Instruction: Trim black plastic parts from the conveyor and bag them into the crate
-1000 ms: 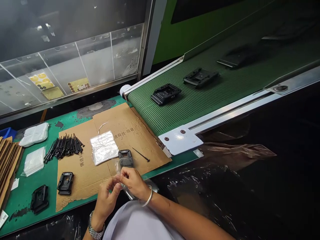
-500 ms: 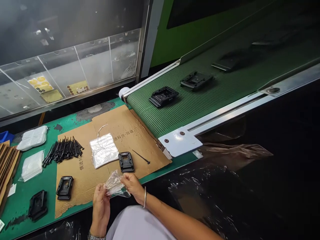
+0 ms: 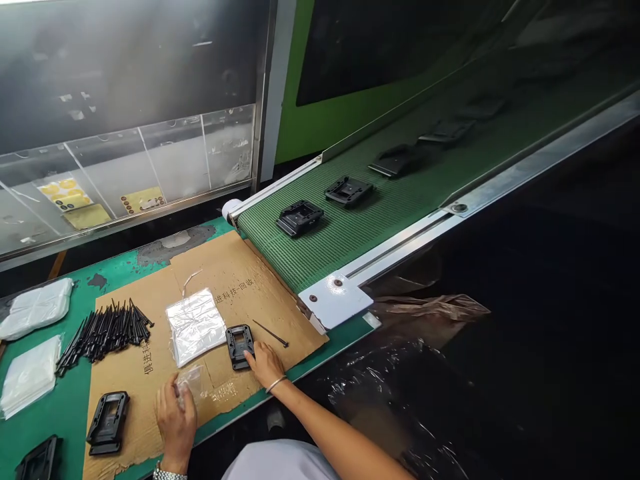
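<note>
My left hand point(image 3: 176, 417) is closed on a clear plastic bag point(image 3: 193, 385), pinching it above the front part of the cardboard sheet point(image 3: 150, 280). My right hand point(image 3: 265, 365) grips the near right edge of a black plastic frame part point(image 3: 241, 341) lying on the cardboard, with its thumb on the near side. To the left of that part lies a stack of clear plastic bags point(image 3: 196, 327). One thin black pin-like piece point(image 3: 271, 333) rests just beyond my right hand. A heap of similar black pieces point(image 3: 105, 332) sits further left.
A green conveyor belt point(image 3: 280, 257) carries several black parts point(image 3: 300, 217) at the back right. Another black part point(image 3: 107, 421) lies at the front left of the cardboard. White bag stacks point(image 3: 33, 375) rest on the green table point(image 3: 127, 263). A metal-framed panel stands behind.
My right hand has let go of the plastic bag and moved onto the black frame part. My left hand keeps the bag and has shifted left. The camera view has turned right.
</note>
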A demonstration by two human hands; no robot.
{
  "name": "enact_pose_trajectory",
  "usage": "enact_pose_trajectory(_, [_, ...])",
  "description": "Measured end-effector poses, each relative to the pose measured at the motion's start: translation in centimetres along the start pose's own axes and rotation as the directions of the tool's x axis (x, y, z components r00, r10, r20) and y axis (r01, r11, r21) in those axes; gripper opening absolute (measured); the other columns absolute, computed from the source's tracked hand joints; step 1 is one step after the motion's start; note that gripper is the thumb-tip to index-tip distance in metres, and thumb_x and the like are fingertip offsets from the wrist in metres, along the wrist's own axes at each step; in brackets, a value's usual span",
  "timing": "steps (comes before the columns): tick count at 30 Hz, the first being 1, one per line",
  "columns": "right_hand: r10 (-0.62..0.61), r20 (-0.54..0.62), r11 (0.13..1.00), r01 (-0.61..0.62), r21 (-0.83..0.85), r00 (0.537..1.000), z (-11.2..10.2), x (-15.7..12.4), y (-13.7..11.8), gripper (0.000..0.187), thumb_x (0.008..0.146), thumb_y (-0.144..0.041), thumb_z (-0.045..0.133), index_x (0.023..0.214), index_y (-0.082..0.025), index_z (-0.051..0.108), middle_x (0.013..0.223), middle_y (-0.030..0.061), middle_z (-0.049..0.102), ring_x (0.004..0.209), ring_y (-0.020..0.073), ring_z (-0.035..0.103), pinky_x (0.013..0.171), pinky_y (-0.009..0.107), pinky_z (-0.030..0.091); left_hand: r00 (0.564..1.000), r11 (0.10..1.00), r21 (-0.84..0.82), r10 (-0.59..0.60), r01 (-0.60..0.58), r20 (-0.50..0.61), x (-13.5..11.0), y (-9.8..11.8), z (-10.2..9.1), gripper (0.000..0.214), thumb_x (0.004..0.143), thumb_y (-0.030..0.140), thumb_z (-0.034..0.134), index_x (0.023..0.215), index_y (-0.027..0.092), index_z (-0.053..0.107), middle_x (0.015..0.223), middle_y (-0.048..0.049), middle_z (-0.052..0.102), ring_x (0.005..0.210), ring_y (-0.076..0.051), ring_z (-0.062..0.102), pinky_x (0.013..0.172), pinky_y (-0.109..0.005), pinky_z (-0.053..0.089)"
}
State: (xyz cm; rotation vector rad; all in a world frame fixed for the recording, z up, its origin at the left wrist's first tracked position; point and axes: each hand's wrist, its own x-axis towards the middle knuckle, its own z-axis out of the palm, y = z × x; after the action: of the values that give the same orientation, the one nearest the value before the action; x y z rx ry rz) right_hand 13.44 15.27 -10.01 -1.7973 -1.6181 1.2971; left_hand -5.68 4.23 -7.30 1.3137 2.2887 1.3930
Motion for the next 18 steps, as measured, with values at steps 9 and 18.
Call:
enact_pose_trajectory(9, [0.041,0.387,0.796,-0.264,0.544,0.921,-1.5,-1.1,-0.7,0.03,0.082,-0.046,0.033,0.071,-0.018,0.039,0.064,-0.001,0.041,0.055,0.0108,0.045,0.045,0.019,0.034,0.976,0.995,0.096,-0.021,0.0,0.215,-1.4,-2.8,1.8,0.021,0.071,0.018,0.048,0.088,0.023,0.059,0.076,-0.0034,0.055,0.064,-0.019,0.051,0.056,-0.029,0.035])
enact_pose_trajectory(18, [-0.498,0.637,-0.038,-0.748,0.663,0.589,-2.2,-7.7,-4.0,0.032,0.06,-0.032,0.066,0.073,-0.017,0.042,0.056,-0.0087,0.034,0.039,0.0005,0.027,0.029,0.007,0.018,0.948,0.98,0.185,0.005,-0.068,0.319,-0.8,-2.5,2.1,0.023,0.077,0.022,0.039,0.093,0.016,0.054,0.08,-0.0068,0.055,0.074,-0.021,0.054,0.067,-0.034,0.043])
